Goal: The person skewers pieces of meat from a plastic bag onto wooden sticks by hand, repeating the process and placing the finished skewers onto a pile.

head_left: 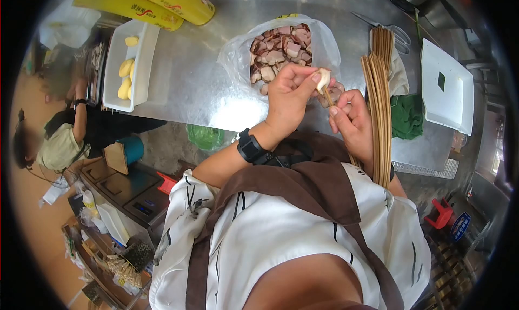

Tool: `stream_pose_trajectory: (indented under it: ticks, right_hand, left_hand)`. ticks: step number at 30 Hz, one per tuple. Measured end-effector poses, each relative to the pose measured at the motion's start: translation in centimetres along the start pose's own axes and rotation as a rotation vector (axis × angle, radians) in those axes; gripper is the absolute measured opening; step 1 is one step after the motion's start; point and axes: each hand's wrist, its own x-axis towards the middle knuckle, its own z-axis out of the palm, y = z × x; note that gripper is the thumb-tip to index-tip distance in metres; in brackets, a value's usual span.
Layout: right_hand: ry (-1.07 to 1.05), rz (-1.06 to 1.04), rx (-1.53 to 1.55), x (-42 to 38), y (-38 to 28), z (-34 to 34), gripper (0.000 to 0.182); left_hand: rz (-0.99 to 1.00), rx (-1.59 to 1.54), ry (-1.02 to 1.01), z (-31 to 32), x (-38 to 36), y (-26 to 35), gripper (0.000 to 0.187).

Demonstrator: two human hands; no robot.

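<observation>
My left hand (291,96), with a black watch on the wrist, pinches a pale piece of meat (323,80) between thumb and fingers. Just right of it, my right hand (354,118) is closed on a thin wooden skewer (328,98) whose upper end meets the meat. A clear plastic bag (231,53) lies open beyond my hands, full of sliced meat (281,47) with dark edges. Long bundled skewers (378,110) lie along my right forearm, and a second bundle (383,42) sits behind them.
A white tray (152,55) with yellow pieces stands left on the metal table (189,66). Yellow rolls (178,4) lie at the back. To the right are scissors (400,37), a green cloth (406,118) and a white tray (448,101). A person (62,142) works at far left.
</observation>
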Motion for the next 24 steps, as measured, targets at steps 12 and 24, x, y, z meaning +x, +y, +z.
stream_pose_trajectory:
  ticks: [12, 24]
  right_hand:
    - [-0.009, -0.02, 0.015, 0.1, -0.2, 0.0, 0.017]
    - [0.01, -0.053, -0.012, 0.0, -0.2, 0.1, 0.019]
  left_hand:
    - [-0.039, -0.066, -0.074, -0.3, -0.6, -1.5, 0.011]
    - [-0.095, 0.03, -0.11, 0.0, -1.3, -1.0, 0.011]
